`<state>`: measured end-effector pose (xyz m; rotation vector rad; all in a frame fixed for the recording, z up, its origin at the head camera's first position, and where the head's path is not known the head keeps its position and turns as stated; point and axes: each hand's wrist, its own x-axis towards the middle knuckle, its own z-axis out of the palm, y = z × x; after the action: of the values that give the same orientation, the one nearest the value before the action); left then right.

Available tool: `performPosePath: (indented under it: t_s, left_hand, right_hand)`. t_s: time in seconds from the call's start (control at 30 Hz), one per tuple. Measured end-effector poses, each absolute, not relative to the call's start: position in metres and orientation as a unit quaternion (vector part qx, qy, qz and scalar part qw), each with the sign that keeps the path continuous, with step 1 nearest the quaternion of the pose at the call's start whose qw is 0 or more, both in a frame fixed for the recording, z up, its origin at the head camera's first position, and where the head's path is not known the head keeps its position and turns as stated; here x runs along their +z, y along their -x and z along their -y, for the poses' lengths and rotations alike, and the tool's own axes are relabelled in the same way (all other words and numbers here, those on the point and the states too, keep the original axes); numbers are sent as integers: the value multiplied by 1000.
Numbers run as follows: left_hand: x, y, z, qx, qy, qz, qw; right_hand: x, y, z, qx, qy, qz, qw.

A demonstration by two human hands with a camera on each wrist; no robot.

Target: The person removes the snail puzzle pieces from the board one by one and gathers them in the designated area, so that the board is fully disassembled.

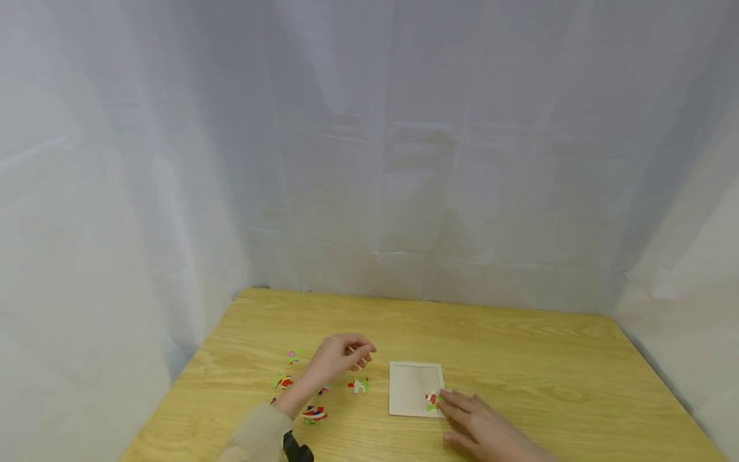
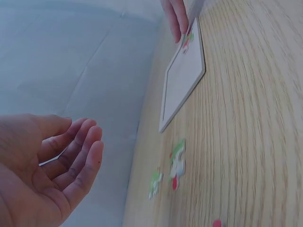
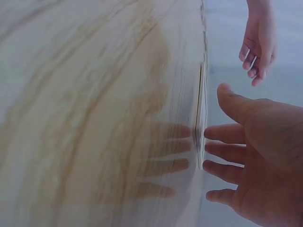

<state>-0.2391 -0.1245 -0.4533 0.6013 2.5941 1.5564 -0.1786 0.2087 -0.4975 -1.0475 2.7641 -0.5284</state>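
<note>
A square, pale wooden puzzle tray (image 1: 411, 388) lies on the table. One red, white and green jigsaw piece (image 1: 432, 400) sits in its near right corner. My right hand (image 1: 485, 427) has its fingers extended, with the fingertips right at the tray's right edge beside that piece. To the left of the tray my left hand (image 1: 343, 356) is raised above the table. Its fingers (image 2: 78, 161) are loosely curled and nothing shows between them and the thumb. Below it lie a white, red and green jigsaw piece (image 2: 177, 164) and a smaller-looking green and white one (image 2: 155, 184).
More jigsaw pieces are scattered left of the tray, among them a pink and green one (image 1: 293, 355), a red and yellow one (image 1: 283, 382) and a striped one (image 1: 315, 414). The left forearm partly covers some. White sheeting (image 1: 404, 160) surrounds the wooden table (image 1: 537, 359).
</note>
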Motion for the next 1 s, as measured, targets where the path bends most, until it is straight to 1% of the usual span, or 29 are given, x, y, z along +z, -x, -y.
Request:
performPosePath:
  t_s: [0.07, 0.2, 0.37, 0.77, 1.0]
  left_hand:
    - [-455, 241, 116, 505, -200, -839, 30]
    - [-460, 244, 101, 507, -210, -835, 35]
    - [-466, 248, 80, 508, -217, -831, 59]
    - [-486, 245, 38, 476, -244, -838, 102]
    - [-489, 237, 29, 449, -243, -852, 118]
  right_hand:
    - [-497, 178, -210, -169, 347, -920, 66]
    - [-497, 178, -212, -153, 339, -925, 78]
    - [-497, 176, -213, -145, 334, -927, 93]
    - [-500, 173, -214, -125, 366, -921, 46]
    - [-502, 172, -213, -122, 371, -919, 47]
